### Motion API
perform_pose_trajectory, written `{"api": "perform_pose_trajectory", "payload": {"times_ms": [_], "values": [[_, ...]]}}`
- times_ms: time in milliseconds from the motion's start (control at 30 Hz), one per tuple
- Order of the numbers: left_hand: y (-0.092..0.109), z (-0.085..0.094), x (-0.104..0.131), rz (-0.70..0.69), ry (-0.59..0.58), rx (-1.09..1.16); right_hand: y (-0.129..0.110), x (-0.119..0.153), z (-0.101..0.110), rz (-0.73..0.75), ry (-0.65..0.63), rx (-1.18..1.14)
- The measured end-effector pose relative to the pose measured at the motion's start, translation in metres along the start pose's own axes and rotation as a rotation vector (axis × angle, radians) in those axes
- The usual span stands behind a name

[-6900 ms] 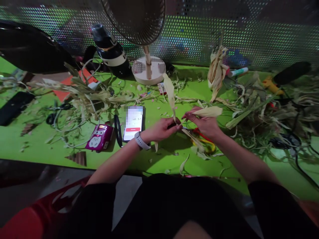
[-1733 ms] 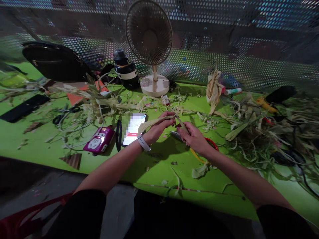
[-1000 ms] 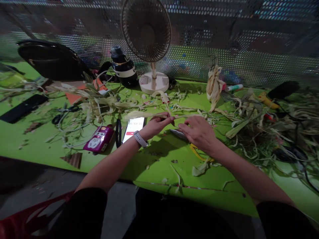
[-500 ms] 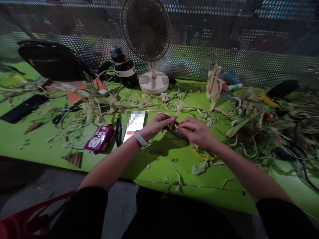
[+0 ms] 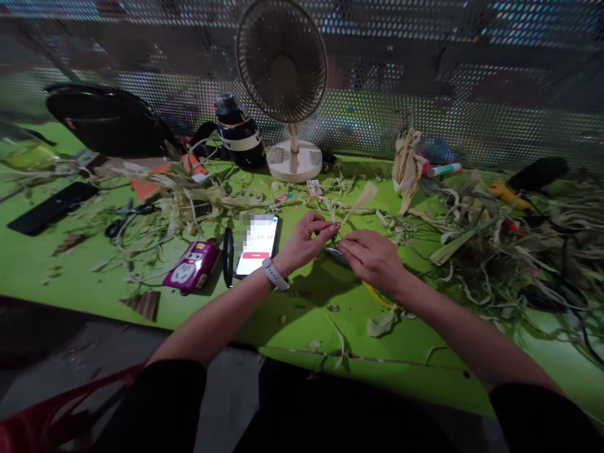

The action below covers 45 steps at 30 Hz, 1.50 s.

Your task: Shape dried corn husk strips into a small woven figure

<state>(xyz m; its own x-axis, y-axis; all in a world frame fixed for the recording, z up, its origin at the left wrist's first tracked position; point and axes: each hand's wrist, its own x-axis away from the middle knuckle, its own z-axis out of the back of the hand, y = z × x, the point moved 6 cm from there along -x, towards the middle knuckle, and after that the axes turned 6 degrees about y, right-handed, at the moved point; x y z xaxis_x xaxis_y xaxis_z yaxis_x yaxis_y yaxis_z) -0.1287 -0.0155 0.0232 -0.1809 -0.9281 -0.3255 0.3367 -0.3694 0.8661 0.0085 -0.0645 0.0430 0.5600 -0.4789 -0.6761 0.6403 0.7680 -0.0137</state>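
My left hand (image 5: 309, 239), with a pale watch on its wrist, pinches pale corn husk strips (image 5: 361, 202) between thumb and finger. Two strip ends stick up above the fingertips, one broad and fanned. Close beside it is my right hand (image 5: 372, 258), its fingers pressed together near the base of the strips. Under those fingers a grey, shiny edge (image 5: 336, 254) shows; I cannot make out what it belongs to. A yellow curved piece (image 5: 377, 296) pokes out below the right palm, mostly hidden. A loose husk scrap (image 5: 381, 323) lies nearer the table edge.
A lit phone (image 5: 257, 245) and a purple power socket (image 5: 193, 267) lie left of my hands. Behind them stand a fan (image 5: 293, 160) and a dark bottle (image 5: 240, 141). Husk piles (image 5: 491, 251) cover the right; a husk figure (image 5: 406, 167) stands at the back.
The husk strips now stand higher and spread apart above my fingertips. My left hand has lifted and turned slightly. The whole view has shifted a little.
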Motion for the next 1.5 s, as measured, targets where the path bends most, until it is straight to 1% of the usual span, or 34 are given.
{"api": "perform_pose_trajectory", "payload": {"times_ms": [100, 233, 267, 300, 367, 433, 467, 533, 600, 633, 700, 833, 900, 933, 1000, 1033, 1100, 1133, 1167, 1233, 1300, 1367, 1433, 1500], "values": [[0.002, -0.001, 0.0, 0.021, -0.027, 0.119, -0.002, 0.0, -0.001, -0.017, 0.006, -0.085], [-0.004, -0.012, 0.004, 0.22, -0.178, 0.317, 0.001, -0.001, -0.004, -0.1, -0.017, -0.201], [-0.004, -0.013, 0.005, 0.24, -0.195, 0.334, 0.002, -0.001, -0.004, -0.12, -0.02, -0.23], [-0.002, -0.013, 0.006, 0.228, -0.191, 0.329, 0.003, -0.001, -0.004, -0.14, -0.015, -0.26], [0.002, -0.011, 0.005, 0.15, -0.162, 0.287, 0.007, -0.001, -0.004, -0.181, 0.002, -0.321], [0.006, -0.011, 0.004, 0.101, -0.165, 0.265, 0.015, -0.001, -0.003, -0.274, -0.007, -0.375], [0.006, -0.011, 0.003, 0.105, -0.177, 0.277, 0.021, -0.001, -0.004, -0.341, -0.03, -0.413], [0.003, -0.013, 0.003, 0.15, -0.205, 0.321, 0.033, -0.001, -0.004, -0.488, -0.067, -0.52], [-0.001, -0.014, 0.002, 0.209, -0.197, 0.361, 0.041, -0.004, 0.0, -0.573, -0.069, -0.617], [-0.003, -0.013, 0.001, 0.235, -0.177, 0.375, 0.041, -0.005, 0.004, -0.578, -0.065, -0.629], [-0.006, -0.011, 0.001, 0.275, -0.11, 0.387, 0.036, -0.009, 0.01, -0.525, -0.091, -0.56], [-0.009, -0.006, 0.001, 0.294, 0.002, 0.341, 0.013, -0.005, 0.005, -0.415, -0.357, -0.248], [-0.009, -0.004, 0.0, 0.278, 0.019, 0.31, 0.006, -0.002, 0.004, -0.363, -0.417, -0.114], [-0.009, -0.003, 0.0, 0.268, 0.018, 0.298, 0.003, -0.003, 0.004, -0.323, -0.415, -0.092], [-0.008, -0.003, -0.001, 0.243, -0.008, 0.29, 0.003, -0.005, 0.007, -0.265, -0.399, -0.161], [-0.007, -0.004, -0.001, 0.228, -0.037, 0.296, 0.007, -0.007, 0.009, -0.273, -0.394, -0.235], [-0.003, -0.007, 0.0, 0.2, -0.117, 0.337, 0.021, -0.009, 0.012, -0.346, -0.36, -0.373], [-0.001, -0.008, 0.0, 0.19, -0.155, 0.37, 0.03, -0.011, 0.013, -0.386, -0.327, -0.413], [0.002, -0.01, 0.001, 0.186, -0.187, 0.407, 0.038, -0.013, 0.015, -0.394, -0.282, -0.425], [0.005, -0.011, 0.004, 0.191, -0.219, 0.474, 0.047, -0.015, 0.016, -0.352, -0.218, -0.43], [0.008, -0.011, 0.005, 0.203, -0.223, 0.524, 0.05, -0.015, 0.012, -0.316, -0.194, -0.435], [0.007, -0.011, 0.005, 0.229, -0.227, 0.563, 0.051, -0.014, 0.008, -0.315, -0.182, -0.426], [0.004, -0.012, 0.005, 0.28, -0.224, 0.594, 0.05, -0.011, 0.004, -0.318, -0.178, -0.378], [-0.003, -0.012, 0.005, 0.372, -0.205, 0.621, 0.05, -0.009, 0.003, -0.312, -0.142, -0.271]]}}
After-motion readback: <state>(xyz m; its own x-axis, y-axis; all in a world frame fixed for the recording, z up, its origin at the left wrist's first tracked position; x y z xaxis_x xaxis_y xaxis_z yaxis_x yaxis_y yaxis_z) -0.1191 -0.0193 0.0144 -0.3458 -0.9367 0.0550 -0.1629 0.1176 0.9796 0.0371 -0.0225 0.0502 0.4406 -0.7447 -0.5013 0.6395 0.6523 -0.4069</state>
